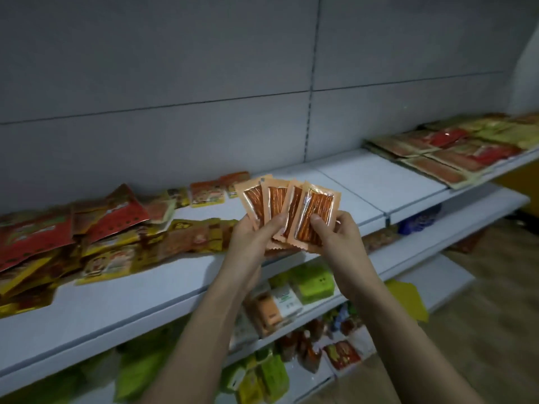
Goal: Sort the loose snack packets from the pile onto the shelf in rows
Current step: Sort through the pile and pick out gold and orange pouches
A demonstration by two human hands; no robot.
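Four orange packets (pixel 287 209) fanned above the shelf (pixel 364 182), left hand (pixel 256 236) and right hand (pixel 335 231) pinching their lower ends — likely light, slick film, limp — best held by sealed edges.

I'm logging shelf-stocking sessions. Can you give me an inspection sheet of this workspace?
Surface: white shelf, bare in the middle.
Job's things: fan of orange snack packets held above the shelf; loose pile at left; sorted rows at right.
Clutter: nothing seen.
Hands: left hand and right hand both grip the fan.
Cables: nothing seen.
Surroundings: grey back panel; stocked lower shelves.
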